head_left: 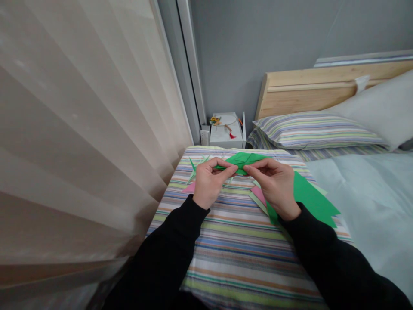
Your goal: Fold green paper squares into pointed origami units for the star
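Between my two hands is a folded piece of green paper (248,158), held just above the striped cloth. My left hand (209,178) pinches its left part between thumb and forefinger. On the other side, my right hand (275,183) pinches it close to the middle, the two thumbs nearly meeting. Creases cross the paper; its lower part is partly hidden by my fingers. Under and beside my right wrist lie flat sheets of green paper (314,200), with pink paper (258,194) and pale green edges showing. Folded green paper shapes (192,168) rest left of my left hand.
A striped cloth (238,241) covers the surface before me. Pleated curtains (97,129) hang close on the left. To the right is a bed with a pale blue cover (371,189), a striped pillow (322,131) and a wooden headboard (297,92). A white cabinet (222,140) stands behind.
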`<state>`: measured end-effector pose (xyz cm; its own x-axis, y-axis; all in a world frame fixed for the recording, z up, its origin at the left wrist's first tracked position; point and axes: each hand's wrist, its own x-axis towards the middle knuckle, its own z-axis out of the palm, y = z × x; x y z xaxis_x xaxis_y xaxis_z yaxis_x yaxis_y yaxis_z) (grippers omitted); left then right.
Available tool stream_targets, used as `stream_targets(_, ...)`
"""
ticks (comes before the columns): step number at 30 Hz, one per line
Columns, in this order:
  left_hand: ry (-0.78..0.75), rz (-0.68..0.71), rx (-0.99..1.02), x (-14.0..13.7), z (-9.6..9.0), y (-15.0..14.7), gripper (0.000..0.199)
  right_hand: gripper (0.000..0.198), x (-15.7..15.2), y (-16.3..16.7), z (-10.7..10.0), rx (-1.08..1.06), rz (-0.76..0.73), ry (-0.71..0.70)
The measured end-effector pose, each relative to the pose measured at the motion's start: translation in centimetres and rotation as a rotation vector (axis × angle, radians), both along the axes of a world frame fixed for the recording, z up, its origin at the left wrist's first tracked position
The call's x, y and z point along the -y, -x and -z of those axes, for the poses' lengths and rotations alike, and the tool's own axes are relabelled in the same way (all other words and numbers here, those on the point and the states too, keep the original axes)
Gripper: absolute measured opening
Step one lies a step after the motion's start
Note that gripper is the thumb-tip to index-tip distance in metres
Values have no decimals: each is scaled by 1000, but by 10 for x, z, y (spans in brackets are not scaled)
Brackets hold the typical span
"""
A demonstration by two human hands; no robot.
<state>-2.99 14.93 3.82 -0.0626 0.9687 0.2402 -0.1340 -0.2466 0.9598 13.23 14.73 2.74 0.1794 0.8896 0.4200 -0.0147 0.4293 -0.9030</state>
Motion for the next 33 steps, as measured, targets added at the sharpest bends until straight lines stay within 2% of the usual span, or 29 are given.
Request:
stream_targets(15,-10,-6,-37,1,0,0,27,20,2,3,0,-8,-11,15)
stream_targets(21,-5,6,-26,2,-1,0,25,32,0,4,3,-49,-19,4)
stream_targets(24,20,2,-26,0,-1,3,27,42,-7,-3,5,-51,50,-21)
stream_targets(27,27,28,-48,-3,1,5,35,52,-11,-11,5,67,146,-76)
stream_targets(30,14,69,-121,-3,3,5,42,37,-11,-15,3,232,-1,-43)
stream_targets(33,15,74,-116,-3,1,5,45,23,-9,-14,1,270,-104,19)
